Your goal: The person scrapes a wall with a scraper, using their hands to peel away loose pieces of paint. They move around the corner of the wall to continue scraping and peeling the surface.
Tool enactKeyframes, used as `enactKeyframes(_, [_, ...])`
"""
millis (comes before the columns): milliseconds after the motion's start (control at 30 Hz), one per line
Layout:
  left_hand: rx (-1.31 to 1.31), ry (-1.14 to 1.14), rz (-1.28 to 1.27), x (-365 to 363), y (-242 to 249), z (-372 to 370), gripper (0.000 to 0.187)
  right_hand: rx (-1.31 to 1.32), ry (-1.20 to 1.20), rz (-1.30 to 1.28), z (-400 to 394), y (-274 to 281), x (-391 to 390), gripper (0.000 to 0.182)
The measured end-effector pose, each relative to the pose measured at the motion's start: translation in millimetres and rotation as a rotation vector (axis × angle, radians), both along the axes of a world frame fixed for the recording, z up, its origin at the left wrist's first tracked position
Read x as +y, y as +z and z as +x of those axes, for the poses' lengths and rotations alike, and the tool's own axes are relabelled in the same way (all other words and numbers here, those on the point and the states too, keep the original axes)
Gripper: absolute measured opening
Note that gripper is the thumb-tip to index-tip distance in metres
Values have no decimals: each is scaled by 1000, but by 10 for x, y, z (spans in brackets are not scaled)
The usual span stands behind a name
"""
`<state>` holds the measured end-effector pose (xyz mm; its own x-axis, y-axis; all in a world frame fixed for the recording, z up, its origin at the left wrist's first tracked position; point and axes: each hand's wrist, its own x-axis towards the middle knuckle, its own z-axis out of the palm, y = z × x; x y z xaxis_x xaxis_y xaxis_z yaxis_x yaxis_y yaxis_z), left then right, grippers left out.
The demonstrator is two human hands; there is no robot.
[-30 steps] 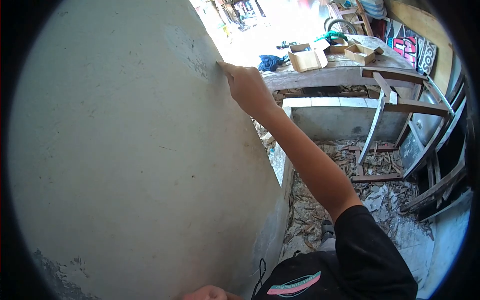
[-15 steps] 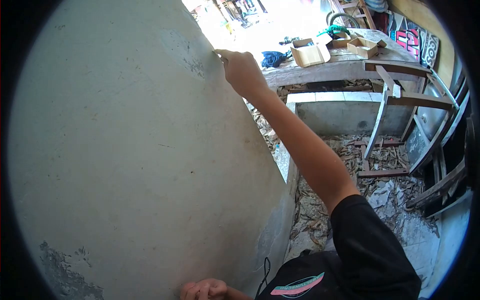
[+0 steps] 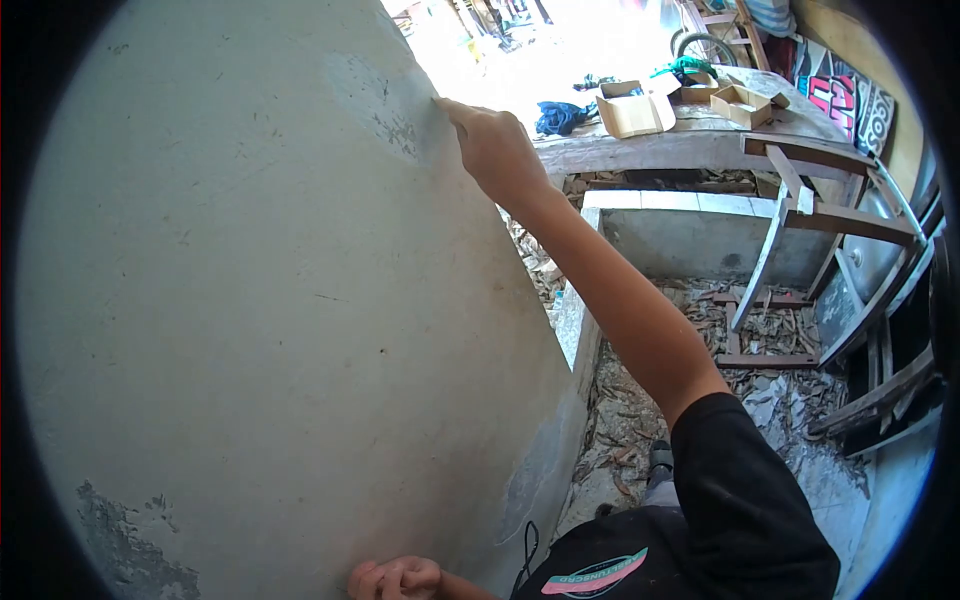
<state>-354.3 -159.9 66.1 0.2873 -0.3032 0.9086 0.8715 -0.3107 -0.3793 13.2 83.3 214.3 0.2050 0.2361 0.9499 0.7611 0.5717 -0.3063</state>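
Observation:
My right hand [image 3: 497,150] reaches far up to the edge of an off-white plastered wall [image 3: 260,350]. Its index finger points along the edge and the other fingers are curled in; whatever they may hold is hidden. Low down, my left hand [image 3: 397,578] rests close against the same wall, fingers bent and closed, and I cannot make out anything in them. Near the right hand is a patch of peeling plaster [image 3: 385,115]. A second, darker peeled patch [image 3: 130,545] shows at lower left.
A worn slab [image 3: 690,148] behind bears a dark blue cloth [image 3: 560,118] and opened cardboard boxes [image 3: 637,112]. A broken wooden frame [image 3: 850,220] leans at right. Dry leaves [image 3: 620,450] litter the floor beside a low tiled ledge [image 3: 690,201]. A thin black cord [image 3: 527,550] hangs by my shirt.
The view has shifted slightly, so the background sits a little lower and further right. My right hand stays at the wall's edge; my left hand appears slightly further left.

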Motion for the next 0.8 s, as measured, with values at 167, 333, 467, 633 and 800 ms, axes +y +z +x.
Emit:
enactKeyframes(167, [-137, -48, -78, -18, -269, -103, 14, 10, 29, -125, 57, 66, 14, 33])
enactKeyframes(333, [-40, 17, -38, 5, -98, -46, 21, 12, 88, -229, 77, 151, -245, 33])
enactKeyframes(467, [-2, 69, -78, -65, 19, 34, 25, 7, 25, 3, -30, -59, -60, 34])
enactKeyframes(633, [-82, 21, -176, -69, -274, -143, 14, 111, 76, -165, -58, 207, -161, 36])
enactKeyframes(800, [-60, -17, -153, -53, -291, -183, 14, 18, 27, 49, -148, -209, -123, 35])
